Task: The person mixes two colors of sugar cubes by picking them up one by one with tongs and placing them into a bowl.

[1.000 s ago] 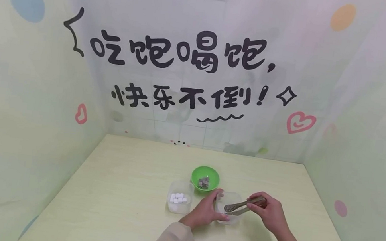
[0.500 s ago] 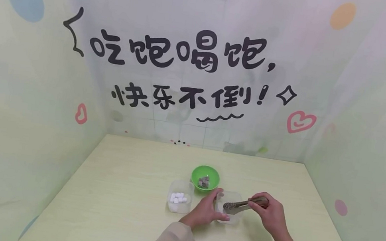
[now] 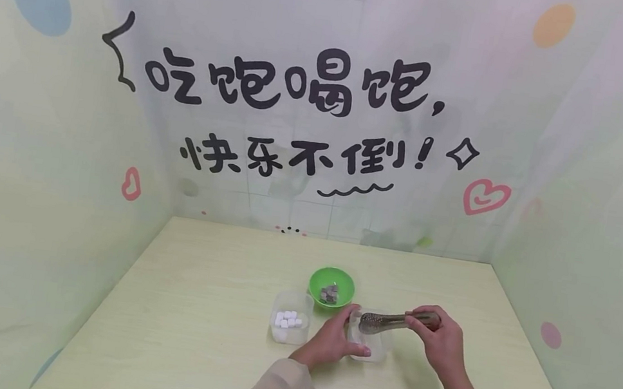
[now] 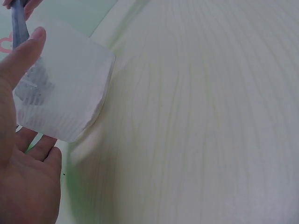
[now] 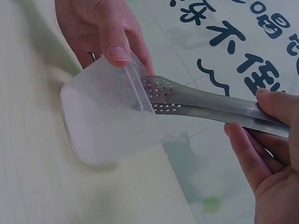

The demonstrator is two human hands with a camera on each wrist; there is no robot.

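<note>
My left hand (image 3: 327, 344) holds a clear plastic container (image 3: 376, 350) around its side, thumb on the near side and fingers behind. In the right wrist view this container (image 5: 100, 126) appears tipped. My right hand (image 3: 441, 341) grips metal tongs (image 3: 389, 321) between thumb and fingers. The two tong arms are pressed close together. Their perforated heads (image 5: 161, 88) reach in over the container's rim; whether anything sits between them I cannot tell. Through the frosted wall in the left wrist view, a tong head shows only as a blurred grey patch.
Left of my left hand stands a second clear container (image 3: 294, 301) with several white cubes (image 3: 288, 319). Behind both containers is a green bowl (image 3: 346, 284) holding greyish-brown pieces (image 3: 328, 294). Printed cloth walls (image 3: 241, 199) border the wood-grain table (image 3: 186, 309).
The tongs have gone from spread arms to pressed together, then risen slightly toward the container's rim with my right hand. My left hand and the container stay about where they were.
</note>
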